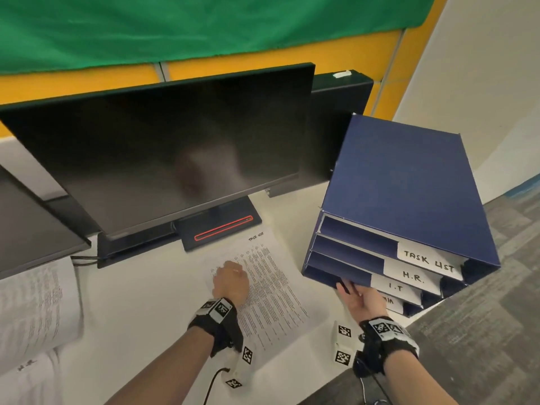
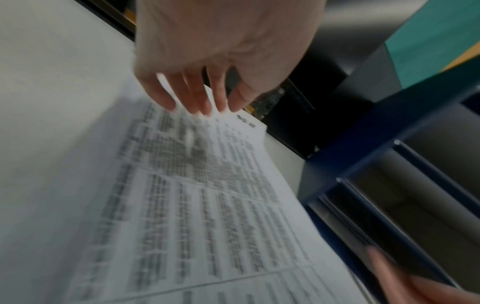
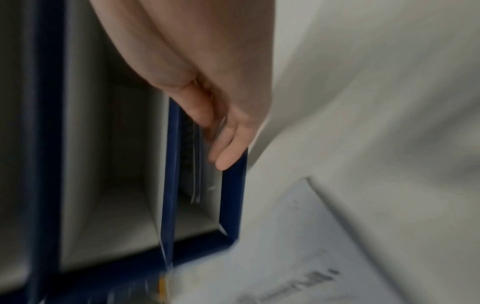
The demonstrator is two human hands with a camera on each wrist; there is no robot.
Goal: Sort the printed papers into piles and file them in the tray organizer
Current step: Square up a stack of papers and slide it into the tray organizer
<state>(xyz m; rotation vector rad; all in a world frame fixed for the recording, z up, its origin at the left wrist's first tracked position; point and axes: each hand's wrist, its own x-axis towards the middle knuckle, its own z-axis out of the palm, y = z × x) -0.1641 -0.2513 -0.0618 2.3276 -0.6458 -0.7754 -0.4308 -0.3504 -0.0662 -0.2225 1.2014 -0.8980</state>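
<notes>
A printed sheet headed "TASK LIST" [image 1: 271, 287] [image 2: 207, 205] lies flat on the white desk. My left hand [image 1: 230, 279] [image 2: 202, 107] rests on its upper part, fingertips down on the print. To the right stands the blue tray organizer [image 1: 409, 185] [image 2: 363, 164] [image 3: 231, 195], its slots labelled TASK LIST, H.R. and I.T; the lowest label is partly hidden. My right hand [image 1: 350, 293] [image 3: 221, 152] reaches into the bottom slot, its straight fingers lying against the slot's blue edge. A few sheets [image 3: 196, 174] sit inside that slot.
A dark monitor [image 1: 160, 147] on a stand [image 1: 222, 229] fills the back of the desk, with another screen [image 1: 29, 229] at the left. More printed piles [image 1: 35, 302] lie front left. The organizer sits at the desk's right edge, above grey carpet [image 1: 482, 317].
</notes>
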